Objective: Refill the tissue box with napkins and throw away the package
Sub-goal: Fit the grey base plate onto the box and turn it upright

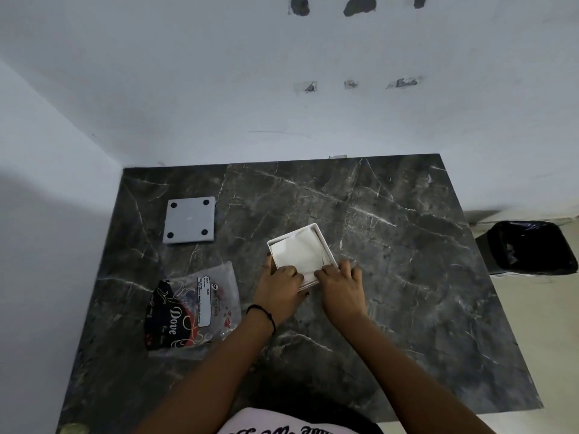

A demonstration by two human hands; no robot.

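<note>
The step in hand was the filling itself. The white tissue box (324, 238) stood open on the dark marble desk (407, 245), a little tilted to the desk edges, and a stack of white napkins (297, 250) already lay inside it, almost level with the rim. The left hand (280, 285) rested at the near left corner of the box, its fingers bent over the rim and pressing down on the napkins. The right hand (343, 285) was at the near right corner, its fingers also bent and close together on the edge of the stack; whether it pinched one sheet or only pushed, I could not tell.

In my judgement the refill was nearly done. The next move called for pressing the stack flat, then taking the grey lid (189, 220), which lay apart at the far left of the desk with its four dark feet up, and closing the box with it. After that the empty package (194, 308), lying flat just left of the left forearm, had to go in the black bin (532, 245) beside the right edge of the desk.

On the package the word "Dove" was readable in white on black, and a white label carried "TISSUES"; the smaller lines were too small to read.
</note>
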